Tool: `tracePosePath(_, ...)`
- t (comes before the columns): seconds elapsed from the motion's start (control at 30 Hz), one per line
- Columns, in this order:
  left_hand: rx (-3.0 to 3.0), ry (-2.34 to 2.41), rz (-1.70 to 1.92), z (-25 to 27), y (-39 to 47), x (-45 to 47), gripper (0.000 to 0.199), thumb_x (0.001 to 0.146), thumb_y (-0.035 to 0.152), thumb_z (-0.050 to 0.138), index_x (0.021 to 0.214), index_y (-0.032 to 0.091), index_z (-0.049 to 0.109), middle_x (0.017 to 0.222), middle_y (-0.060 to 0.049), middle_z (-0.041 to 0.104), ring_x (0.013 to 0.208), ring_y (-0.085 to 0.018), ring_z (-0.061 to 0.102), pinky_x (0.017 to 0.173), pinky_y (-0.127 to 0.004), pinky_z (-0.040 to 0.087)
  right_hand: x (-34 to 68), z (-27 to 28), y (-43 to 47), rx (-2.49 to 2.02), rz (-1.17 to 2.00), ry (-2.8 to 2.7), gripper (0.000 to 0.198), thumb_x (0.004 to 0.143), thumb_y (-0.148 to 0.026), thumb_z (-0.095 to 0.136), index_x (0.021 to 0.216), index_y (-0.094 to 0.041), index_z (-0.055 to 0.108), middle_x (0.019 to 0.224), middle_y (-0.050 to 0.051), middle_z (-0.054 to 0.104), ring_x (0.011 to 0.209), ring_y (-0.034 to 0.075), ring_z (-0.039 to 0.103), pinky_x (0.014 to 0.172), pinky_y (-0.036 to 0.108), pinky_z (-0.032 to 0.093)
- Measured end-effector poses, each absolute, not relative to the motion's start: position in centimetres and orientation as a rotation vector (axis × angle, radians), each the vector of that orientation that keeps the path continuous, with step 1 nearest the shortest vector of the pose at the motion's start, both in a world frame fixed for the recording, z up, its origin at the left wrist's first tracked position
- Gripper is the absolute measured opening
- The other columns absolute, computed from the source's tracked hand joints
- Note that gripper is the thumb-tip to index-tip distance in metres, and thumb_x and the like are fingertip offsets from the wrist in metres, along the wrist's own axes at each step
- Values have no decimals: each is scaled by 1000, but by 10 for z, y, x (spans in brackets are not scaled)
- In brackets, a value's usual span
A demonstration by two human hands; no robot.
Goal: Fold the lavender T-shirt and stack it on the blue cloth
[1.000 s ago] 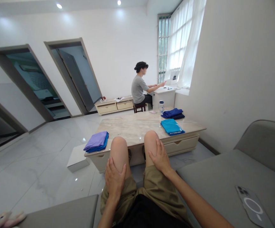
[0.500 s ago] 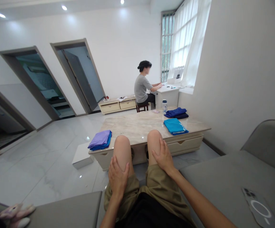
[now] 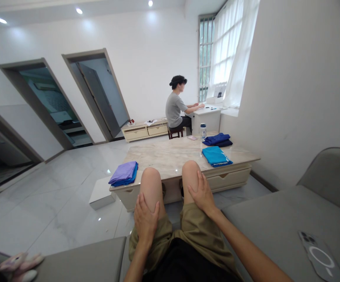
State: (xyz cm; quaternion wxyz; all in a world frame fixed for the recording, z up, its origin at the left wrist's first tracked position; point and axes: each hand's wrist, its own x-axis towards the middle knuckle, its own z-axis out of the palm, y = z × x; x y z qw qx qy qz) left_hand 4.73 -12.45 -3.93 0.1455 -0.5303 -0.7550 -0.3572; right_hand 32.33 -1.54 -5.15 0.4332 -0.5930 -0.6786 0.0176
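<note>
My left hand [image 3: 146, 219] rests open on my left thigh, thumb spread from the fingers. On my right leg, just below the knee, lies my right hand [image 3: 201, 196], also open and holding nothing. Beyond my knees stands a marble-topped coffee table [image 3: 164, 156]. A folded stack of purple and blue cloth [image 3: 124, 173] sits at its left end. Toward the right are folded bright-blue cloth [image 3: 217, 155] and, behind it, folded dark-blue cloth [image 3: 217, 139]. A clear bottle with a dark cap [image 3: 203, 131] stands upright near the far edge.
A phone [image 3: 319, 254] lies on the grey sofa [image 3: 275, 219] to my right. A pink plush toy [image 3: 20, 266] is at lower left. A white box [image 3: 102, 192] sits on the floor. Another person [image 3: 176, 105] sits at a white desk [image 3: 208, 117] by the window.
My hands stay where they were on my legs. At the desk, the other person's hands have shifted slightly.
</note>
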Motion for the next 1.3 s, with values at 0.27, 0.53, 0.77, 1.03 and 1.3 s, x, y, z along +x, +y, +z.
tracePosePath(0.27,-1538,-2171,-1034,-39,-125,47,87,104,59,58,171,7,40,166,-29,56,149,-43,60,121,-58,53,323,-58,-13,-1452,9,-1681,90,103,-54,60,178,-16,28,174,23,46,159,39,50,127,58,50)
tracePosePath(0.53,-1535,-2167,-1035,-38,-125,48,87,104,59,57,170,5,41,165,-30,56,147,-44,61,120,-60,54,324,-59,-12,-1470,-15,-1698,94,104,-54,59,181,-17,21,176,23,45,160,39,47,127,56,49)
tracePosePath(0.77,-1519,-2180,-1040,-38,-125,49,86,104,59,58,171,7,41,166,-28,56,147,-43,61,121,-58,54,325,-56,-14,-1457,-10,-1706,93,104,-54,58,182,-18,20,176,22,45,160,39,47,127,56,49)
tracePosePath(1.03,-1525,-2201,-1031,-37,-126,49,86,104,59,59,171,7,40,166,-29,56,148,-44,60,120,-60,54,326,-55,-15,-1455,39,-1683,91,103,-54,60,179,-16,27,174,24,46,160,40,48,127,58,48)
tracePosePath(1.3,-1540,-2205,-1022,-37,-126,48,87,104,58,59,171,6,40,165,-30,56,149,-43,60,121,-59,53,328,-54,-15,-1435,56,-1679,90,103,-55,59,178,-15,29,174,24,45,160,40,47,128,59,47)
